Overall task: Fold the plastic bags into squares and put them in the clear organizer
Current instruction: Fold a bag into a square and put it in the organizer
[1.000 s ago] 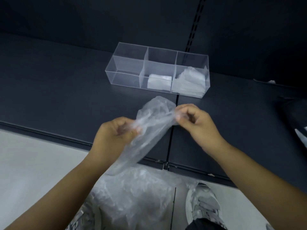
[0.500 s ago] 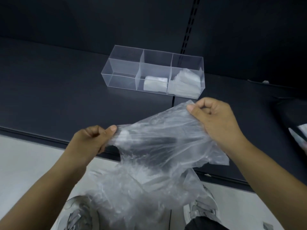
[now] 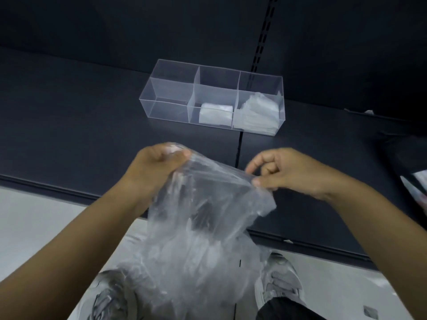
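**Clear plastic stretched between our two hands**

Clear, crinkled film fills the lower middle of the frame: we hold one plastic bag up in front of the dark shelf. Our left hand, left of centre, is curled closed around the bag's upper left corner, a bunch of film gathered under the thumb and fingers. Our right hand, right of centre, pinches the upper right edge between thumb and forefinger, the other fingers loosely bent and apart from the film. The top edge runs taut between the two grips; the rest hangs down, wrinkled, toward the bottom of the frame, over our grey sneakers and the pale floor.

Above centre, the clear organizer sits on the shelf, well apart from our hands. It has three compartments in a row. We see a folded bag lying flat in the middle one and a stack of folded bags in the right one, reaching higher up its walls. At the far right edge lies a dark object, too cropped to identify.
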Available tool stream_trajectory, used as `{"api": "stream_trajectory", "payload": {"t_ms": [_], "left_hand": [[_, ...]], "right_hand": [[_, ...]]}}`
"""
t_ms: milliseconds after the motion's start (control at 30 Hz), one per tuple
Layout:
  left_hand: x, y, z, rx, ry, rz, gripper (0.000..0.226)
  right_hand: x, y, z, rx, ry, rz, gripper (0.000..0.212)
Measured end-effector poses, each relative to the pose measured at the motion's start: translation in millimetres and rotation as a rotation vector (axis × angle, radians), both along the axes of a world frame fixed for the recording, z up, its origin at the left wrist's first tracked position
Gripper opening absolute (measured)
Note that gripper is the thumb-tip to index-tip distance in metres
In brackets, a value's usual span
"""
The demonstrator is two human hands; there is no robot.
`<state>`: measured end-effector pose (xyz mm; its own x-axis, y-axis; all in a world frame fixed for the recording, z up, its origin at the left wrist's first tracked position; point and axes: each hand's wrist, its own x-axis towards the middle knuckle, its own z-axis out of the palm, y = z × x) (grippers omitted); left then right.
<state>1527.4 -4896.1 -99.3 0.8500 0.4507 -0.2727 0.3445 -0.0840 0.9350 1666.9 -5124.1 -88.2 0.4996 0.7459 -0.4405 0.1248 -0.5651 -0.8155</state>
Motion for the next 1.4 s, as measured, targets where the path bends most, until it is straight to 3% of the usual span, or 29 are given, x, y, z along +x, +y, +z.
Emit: {"api": "stream_trajectory", "payload": {"t_ms": [100, 133, 200, 267, 300, 400, 500, 633, 700, 800, 867, 900, 933, 1067, 1233, 1267, 1333, 1400], "left_hand": [[-4.7, 8.4, -14.1, -0.065, 0.074, 0.197, 0.017], [-4.4, 9.2, -18.2, -0.072, 0.079, 0.242, 0.017], [-2.9, 8.4, -22.7, -0.076, 0.056, 0.291, 0.015], [-2.2, 6.5, -25.0, -0.059, 0.039, 0.310, 0.015], [-2.6, 5.7, -25.7, -0.051, 0.036, 0.318, 0.015], [-4.9, 7.6, -29.5, -0.039, 0.036, 0.341, 0.020], [-8.4, 11.1, -32.9, -0.011, 0.064, 0.372, 0.036], [-10.8, 10.3, -36.5, -0.015, 0.038, 0.392, 0.048], [-12.1, 8.7, -37.3, -0.017, 0.025, 0.401, 0.047], [-14.8, 8.5, -39.2, -0.028, 0.022, 0.432, 0.046], [-16.1, 10.1, -40.7, -0.032, 0.023, 0.461, 0.043], [-16.4, 10.4, -40.6, -0.038, 0.026, 0.467, 0.041], [-17.0, 10.2, -40.1, -0.045, 0.029, 0.465, 0.040], [-17.4, 2.6, -42.5, -0.060, 0.051, 0.424, 0.045], [-20.2, -3.8, -42.0, -0.034, 0.147, 0.402, 0.044], [-22.5, -2.0, -42.1, 0.008, 0.152, 0.411, 0.045], [-25.9, 5.2, -42.8, 0.285, 0.150, 0.370, 0.043], [-21.1, 9.4, -33.1, 0.509, 0.041, 0.244, 0.036]], "right_hand": [[9.2, -18.4, -17.7, -0.004, -0.117, -0.358, 0.004], [6.7, -18.8, -20.3, 0.053, -0.090, -0.462, 0.011], [-5.8, -12.5, -25.1, 0.143, 0.028, -0.447, 0.047], [-24.9, 0.4, -31.8, 0.091, 0.044, -0.294, 0.073], [-33.2, 5.3, -37.3, 0.064, -0.014, -0.237, 0.068], [-34.2, 15.1, -47.2, 0.163, -0.218, -0.369, 0.007], [-20.5, 11.8, -43.7, 0.315, -0.127, -0.599, 0.020], [-12.0, 13.2, -30.3, 0.435, -0.025, -0.751, 0.027], [-13.7, 15.9, -25.6, 0.432, -0.031, -0.675, 0.028], [-21.5, 16.3, -28.6, 0.231, 0.028, -0.399, 0.056], [-28.1, 12.5, -38.3, 0.138, 0.045, -0.336, 0.032], [-30.1, 11.0, -41.4, 0.156, 0.030, -0.379, 0.013], [-30.6, 9.3, -43.9, 0.195, 0.014, -0.439, 0.008], [-27.6, 12.7, -40.6, 0.430, 0.038, -0.637, 0.024], [-14.1, 24.8, -28.0, 0.405, -0.163, -0.725, 0.025], [-10.7, 25.8, -23.9, 0.377, -0.205, -0.696, 0.024], [-5.5, 27.9, -16.7, 0.315, -0.252, -0.607, 0.025], [-2.8, 34.3, -12.0, 0.268, -0.267, -0.509, 0.026]]}}
